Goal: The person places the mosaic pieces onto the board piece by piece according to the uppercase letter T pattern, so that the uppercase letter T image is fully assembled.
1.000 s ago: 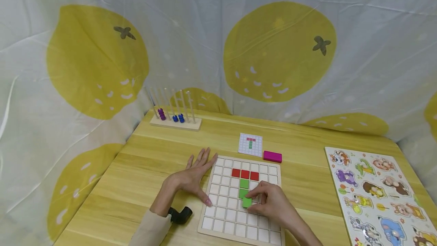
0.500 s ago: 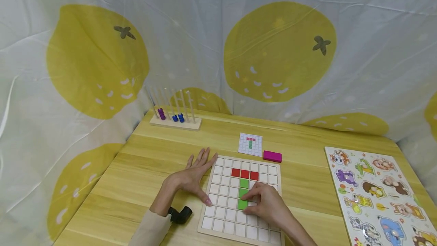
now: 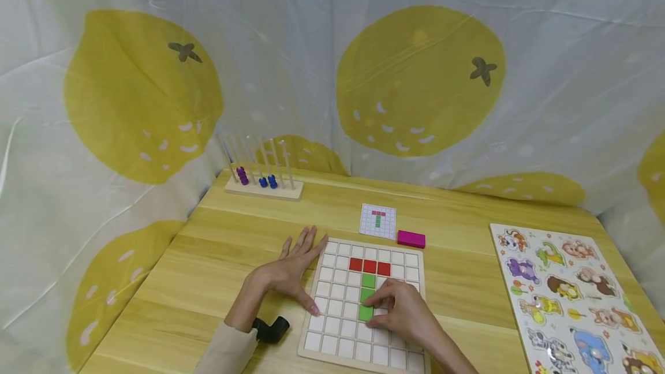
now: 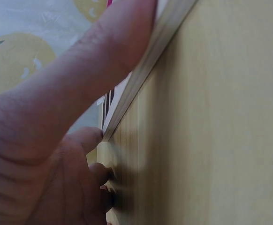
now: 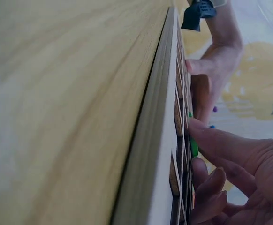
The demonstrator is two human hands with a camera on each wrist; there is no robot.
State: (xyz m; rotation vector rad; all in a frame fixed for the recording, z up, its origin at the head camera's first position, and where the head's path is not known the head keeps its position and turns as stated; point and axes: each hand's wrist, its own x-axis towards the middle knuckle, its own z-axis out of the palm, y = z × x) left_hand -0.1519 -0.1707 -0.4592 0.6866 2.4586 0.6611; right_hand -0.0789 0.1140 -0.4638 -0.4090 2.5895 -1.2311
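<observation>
A wooden grid board lies on the table, with a row of red tiles and a column of green tiles beneath it. At the foot of the column, my right hand pinches the lowest green tile between thumb and index finger. The tile appears level with the board; the right wrist view shows its green edge between those fingertips. With fingers spread, my left hand steadies the board's left side. Its thumb rests on the rim in the left wrist view.
Behind the board lie a pattern card with a red-and-green T and a magenta block. A peg stand with beads is at the back left. An animal puzzle board lies on the right.
My right hand has lowered the green tile from a tilted position into line under the other green tiles. The left hand stays at the board's edge. The head view has shifted slightly.
</observation>
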